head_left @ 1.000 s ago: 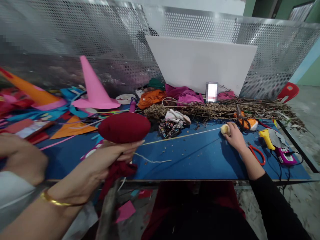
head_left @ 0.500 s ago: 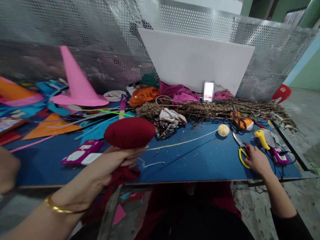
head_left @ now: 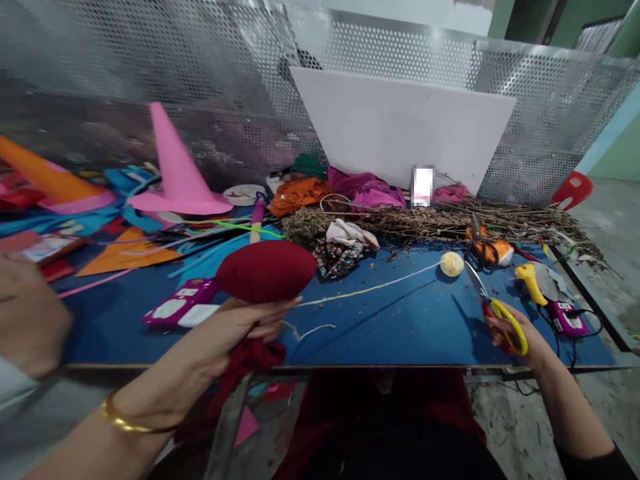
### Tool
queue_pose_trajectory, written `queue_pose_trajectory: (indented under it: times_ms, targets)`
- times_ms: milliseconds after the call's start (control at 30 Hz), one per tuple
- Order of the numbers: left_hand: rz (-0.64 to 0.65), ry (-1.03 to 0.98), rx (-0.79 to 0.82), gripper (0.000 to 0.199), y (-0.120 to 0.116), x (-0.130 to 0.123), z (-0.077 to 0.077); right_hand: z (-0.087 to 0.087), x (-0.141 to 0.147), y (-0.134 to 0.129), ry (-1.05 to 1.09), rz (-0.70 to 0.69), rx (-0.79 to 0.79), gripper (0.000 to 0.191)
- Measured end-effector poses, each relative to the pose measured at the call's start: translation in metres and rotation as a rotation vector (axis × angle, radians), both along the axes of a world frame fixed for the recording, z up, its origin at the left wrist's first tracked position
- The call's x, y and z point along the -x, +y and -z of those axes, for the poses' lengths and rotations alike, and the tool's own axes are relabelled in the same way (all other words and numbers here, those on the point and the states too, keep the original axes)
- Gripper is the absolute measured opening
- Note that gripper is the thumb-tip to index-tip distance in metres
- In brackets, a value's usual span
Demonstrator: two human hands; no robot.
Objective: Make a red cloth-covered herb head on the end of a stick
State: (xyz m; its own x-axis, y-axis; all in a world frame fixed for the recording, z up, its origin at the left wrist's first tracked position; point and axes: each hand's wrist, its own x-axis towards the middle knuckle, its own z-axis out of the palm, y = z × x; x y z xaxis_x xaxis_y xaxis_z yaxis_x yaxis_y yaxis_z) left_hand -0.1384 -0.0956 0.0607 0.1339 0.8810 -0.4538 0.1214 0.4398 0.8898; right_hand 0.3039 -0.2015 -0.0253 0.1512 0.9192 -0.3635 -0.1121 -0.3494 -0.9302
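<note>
My left hand (head_left: pixel 250 327) grips the gathered neck of a stuffed dark red cloth bundle (head_left: pixel 266 271), its loose fabric hanging below my fingers. A pale string (head_left: pixel 373 288) runs from beside this hand to a yellow ball of yarn (head_left: pixel 451 264) on the blue table. My right hand (head_left: pixel 515 340) is wrapped round scissors (head_left: pixel 505 327) with red and yellow handles. They are raised off the tabletop, blades pointing up and left near the ball.
Another person's hand (head_left: pixel 30 313) is at the left edge. Dry twigs (head_left: pixel 415 222) and cloths line the back of the table (head_left: pixel 390 333). Pink cone hat (head_left: pixel 177 167), purple device (head_left: pixel 183 303) left; black scissors (head_left: pixel 483 247), yellow-handled tool (head_left: pixel 531 283) right.
My right hand has lifted the scissors from the table and turned them. My left hand still holds the red bundle. The other person's hand has come further into view.
</note>
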Motion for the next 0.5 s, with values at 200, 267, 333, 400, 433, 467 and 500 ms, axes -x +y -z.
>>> queue_pose_trajectory:
  times_ms: [200, 267, 333, 400, 433, 467, 500]
  targets:
    - [-0.116, -0.026, -0.022, 0.056, -0.005, -0.009, -0.012, -0.011, 0.028, 0.013, 0.34, -0.168, 0.022, 0.053]
    - [-0.121, -0.036, -0.013, 0.056, -0.006, -0.011, -0.013, -0.012, 0.03, 0.02, 0.314, -0.195, 0.063, 0.055]
    - [-0.128, -0.041, -0.015, 0.055, -0.006, -0.011, -0.015, -0.014, 0.031, 0.026, 0.242, -0.225, 0.11, 0.054]
    - [-0.123, -0.042, -0.019, 0.054, -0.006, -0.01, -0.015, -0.017, 0.032, 0.033, 0.164, -0.244, 0.135, 0.052]
    - [-0.123, -0.041, -0.02, 0.054, -0.006, -0.011, -0.016, -0.019, 0.033, 0.037, 0.132, -0.25, 0.14, 0.051]
    - [-0.123, -0.04, -0.019, 0.054, -0.007, -0.011, -0.016, -0.021, 0.034, 0.042, 0.106, -0.255, 0.144, 0.05]
    - [-0.121, -0.039, -0.015, 0.054, -0.007, -0.012, -0.016, -0.022, 0.035, 0.046, 0.086, -0.26, 0.15, 0.049]
